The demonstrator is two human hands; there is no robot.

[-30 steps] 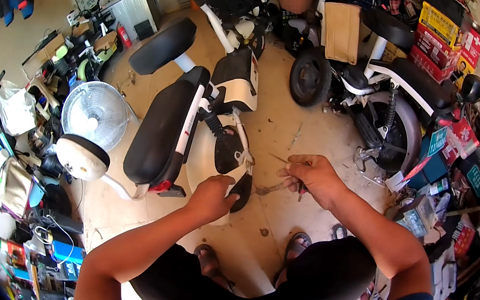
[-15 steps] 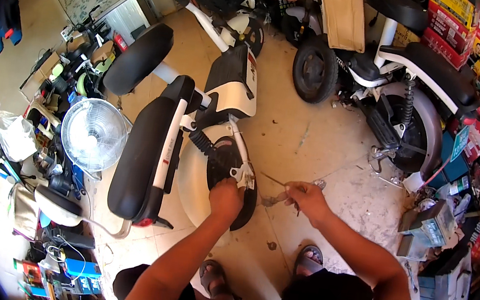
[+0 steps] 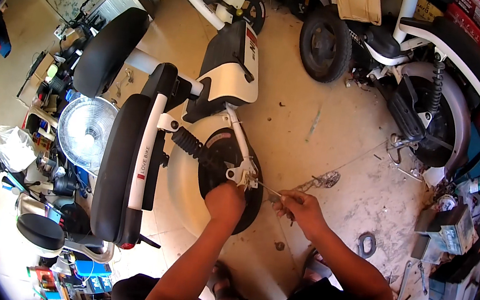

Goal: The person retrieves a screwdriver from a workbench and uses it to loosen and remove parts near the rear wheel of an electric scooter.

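A white and black electric bike (image 3: 223, 88) stands in front of me, its black rear wheel (image 3: 247, 217) under a pale fender (image 3: 183, 173). My left hand (image 3: 225, 203) is closed at the wheel hub, just below a silver axle bracket (image 3: 241, 176); what its fingers grip is hidden. Pinched in my right hand (image 3: 300, 208) is a thin metal rod (image 3: 271, 190), pointing left. The rod's tip reaches the bracket's right side; whether it touches cannot be made out. The bike's long black seat (image 3: 124, 166) lies to the left of my hands.
A round fan (image 3: 87, 133) stands left of the bike amid clutter. On the right are a second electric bike (image 3: 430, 113), grey boxes (image 3: 449, 227) and wrenches (image 3: 404, 284). A dark oval ring (image 3: 367, 245) lies on the floor, below a dark stain (image 3: 323, 181).
My right hand has moved slightly, bringing the rod's tip in to the bracket. My left hand stays at the hub. The view has shifted, and the floor ring now shows.
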